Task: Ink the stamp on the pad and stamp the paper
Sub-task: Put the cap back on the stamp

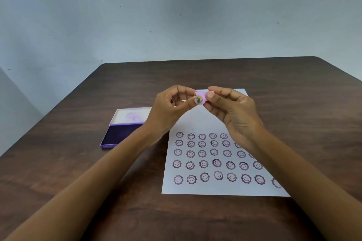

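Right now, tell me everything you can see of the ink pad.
The ink pad is a flat purple plastic case lying open on the dark wooden table, left of the stamped paper. Its near half holds the dark violet pad; the hinged lid lies back behind it, pale inside with faint purple smears. The left forearm crosses in front of its right end, hiding it. Neither hand touches it.

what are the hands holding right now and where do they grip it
Both hands hold the small lilac stamp in the air above the paper: left hand and right hand pinch its opposite sides with their fingertips.
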Action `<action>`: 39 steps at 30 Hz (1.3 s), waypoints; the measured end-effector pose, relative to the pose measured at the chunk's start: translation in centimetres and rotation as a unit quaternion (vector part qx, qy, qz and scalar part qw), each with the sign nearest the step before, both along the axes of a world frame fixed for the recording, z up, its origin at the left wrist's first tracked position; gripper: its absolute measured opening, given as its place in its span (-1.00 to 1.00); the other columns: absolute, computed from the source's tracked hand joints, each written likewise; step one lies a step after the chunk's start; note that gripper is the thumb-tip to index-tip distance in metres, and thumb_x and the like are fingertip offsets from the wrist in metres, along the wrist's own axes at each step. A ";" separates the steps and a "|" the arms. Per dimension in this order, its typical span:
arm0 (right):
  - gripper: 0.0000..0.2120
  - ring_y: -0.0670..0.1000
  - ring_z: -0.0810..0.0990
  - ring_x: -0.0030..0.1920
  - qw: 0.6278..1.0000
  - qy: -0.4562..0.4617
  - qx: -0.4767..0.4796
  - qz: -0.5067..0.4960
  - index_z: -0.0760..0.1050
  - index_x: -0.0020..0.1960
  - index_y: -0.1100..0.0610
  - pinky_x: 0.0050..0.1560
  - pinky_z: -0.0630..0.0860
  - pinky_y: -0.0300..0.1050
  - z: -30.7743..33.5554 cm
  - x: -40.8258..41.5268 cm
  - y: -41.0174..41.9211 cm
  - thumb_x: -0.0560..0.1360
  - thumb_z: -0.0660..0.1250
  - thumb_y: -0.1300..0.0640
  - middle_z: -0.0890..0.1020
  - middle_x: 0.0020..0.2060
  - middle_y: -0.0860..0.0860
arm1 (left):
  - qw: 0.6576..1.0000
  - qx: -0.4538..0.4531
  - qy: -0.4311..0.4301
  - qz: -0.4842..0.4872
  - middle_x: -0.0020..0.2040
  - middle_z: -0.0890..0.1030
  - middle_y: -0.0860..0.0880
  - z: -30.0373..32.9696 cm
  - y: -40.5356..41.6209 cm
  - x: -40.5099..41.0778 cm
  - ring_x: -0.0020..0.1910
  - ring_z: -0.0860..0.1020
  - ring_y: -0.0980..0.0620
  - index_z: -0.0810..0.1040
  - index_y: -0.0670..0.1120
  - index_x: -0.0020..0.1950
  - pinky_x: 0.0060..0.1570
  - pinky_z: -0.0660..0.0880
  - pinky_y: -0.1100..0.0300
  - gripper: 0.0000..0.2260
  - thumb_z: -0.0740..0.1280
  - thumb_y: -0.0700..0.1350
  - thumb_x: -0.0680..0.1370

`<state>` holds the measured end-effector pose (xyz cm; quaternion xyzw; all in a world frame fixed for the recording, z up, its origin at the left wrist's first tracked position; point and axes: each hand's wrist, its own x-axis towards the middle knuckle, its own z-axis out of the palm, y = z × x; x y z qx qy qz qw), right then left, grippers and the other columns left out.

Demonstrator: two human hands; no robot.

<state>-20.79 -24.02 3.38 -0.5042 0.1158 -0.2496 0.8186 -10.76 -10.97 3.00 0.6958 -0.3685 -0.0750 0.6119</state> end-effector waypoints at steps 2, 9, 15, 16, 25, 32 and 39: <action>-0.82 0.06 0.70 -0.13 1.000 0.001 -0.003 -0.001 0.61 -0.05 0.21 -0.13 0.64 -0.18 0.0 0.0 0.0 0.35 0.41 0.31 0.73 -0.22 0.03 | 1.000 0.001 -0.005 0.003 -0.22 0.63 0.14 -0.1 0.0 0.0 -0.27 0.58 0.25 0.58 -0.03 -0.06 -0.26 0.48 0.43 -0.84 0.43 -0.04 0.40; -0.75 0.08 0.70 -0.09 1.000 -0.002 -0.028 -0.009 0.61 -0.05 0.20 -0.06 0.64 -0.14 -0.5 0.2 0.1 0.27 0.45 0.22 0.71 -0.14 0.11 | 1.000 -0.010 -0.011 0.027 -0.12 0.66 0.03 -0.2 0.0 -0.5 -0.17 0.62 0.08 0.59 -0.03 -0.09 -0.14 0.56 0.27 -0.77 0.44 0.03 0.33; -0.70 0.10 0.69 -0.06 0.998 0.013 -0.054 -0.010 0.59 -0.01 0.20 0.00 0.63 -0.10 -0.6 0.3 0.0 0.27 0.45 0.20 0.68 -0.05 0.17 | 0.999 -0.006 -0.031 0.045 -0.10 0.67 -0.02 -0.8 -0.2 -0.4 -0.15 0.62 -0.03 0.59 -0.11 -0.05 -0.15 0.58 0.20 -0.83 0.46 -0.08 0.41; -0.70 0.09 0.69 -0.06 0.998 0.017 -0.063 -0.013 0.59 -0.01 0.20 0.00 0.63 -0.09 -0.5 0.3 -0.1 0.27 0.45 0.20 0.68 -0.05 0.16 | 0.998 -0.004 -0.037 0.043 -0.10 0.67 -0.01 -0.8 -0.2 -0.3 -0.15 0.62 -0.02 0.59 -0.11 -0.04 -0.15 0.57 0.21 -0.82 0.46 -0.08 0.42; -0.75 0.04 0.70 -0.13 0.969 0.048 -0.226 -0.083 0.61 -0.02 0.13 -0.03 0.62 -0.09 0.1 -0.3 -0.1 0.32 0.49 0.17 0.71 -0.14 0.09 | 0.992 0.066 -0.106 0.015 0.08 0.59 0.08 0.5 1.7 1.0 0.02 0.55 0.11 0.51 0.00 0.16 -0.02 0.53 0.26 -0.75 0.30 0.05 0.52; -0.73 0.02 0.68 -0.10 0.943 0.073 -0.306 -0.106 0.61 -0.03 0.06 0.03 0.60 0.00 -0.3 -0.3 0.2 0.29 0.50 0.05 0.70 -0.11 0.06 | 0.971 0.153 -0.159 0.093 0.06 0.54 0.20 -0.5 9.4 5.0 0.03 0.52 0.21 0.48 0.21 0.09 -0.03 0.42 0.34 -0.75 0.24 0.21 0.45; -0.72 0.02 0.64 -0.04 0.900 0.102 -0.412 -0.095 0.59 0.00 0.07 -0.01 0.51 -0.16 -0.8 -0.1 1.2 0.31 0.46 0.04 0.68 -0.03 0.04 | 0.949 0.209 -0.112 0.206 0.12 0.49 0.12 -3.0 15.5 7.2 0.09 0.49 0.09 0.49 0.12 0.17 0.16 0.48 -0.04 -0.62 0.19 0.29 0.48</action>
